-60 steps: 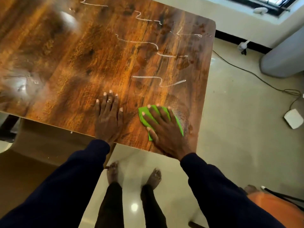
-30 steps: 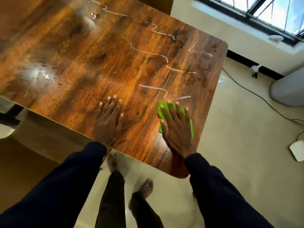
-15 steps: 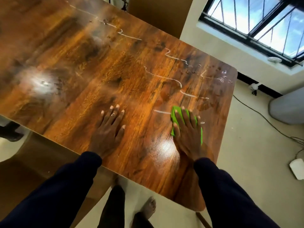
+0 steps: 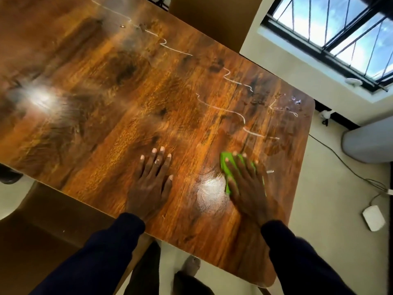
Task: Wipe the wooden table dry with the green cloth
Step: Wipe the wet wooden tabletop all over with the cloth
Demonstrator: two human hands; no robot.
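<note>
Head view: my right hand [image 4: 247,184] presses flat, fingers straight, on the green cloth [image 4: 225,165] near the wooden table [image 4: 119,116]'s right end. My left hand [image 4: 152,180] rests flat beside it, fingers spread. Water streaks [image 4: 236,112] lie beyond the cloth.

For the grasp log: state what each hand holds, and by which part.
Nothing is gripped. The right hand presses flat on top of the green cloth; the left hand rests flat on the wooden table.

Your one camera sits on your head. It looks forward and down, close above the shiny brown wooden table [image 4: 148,107], with a barred window [image 4: 340,28] at top right.
</note>
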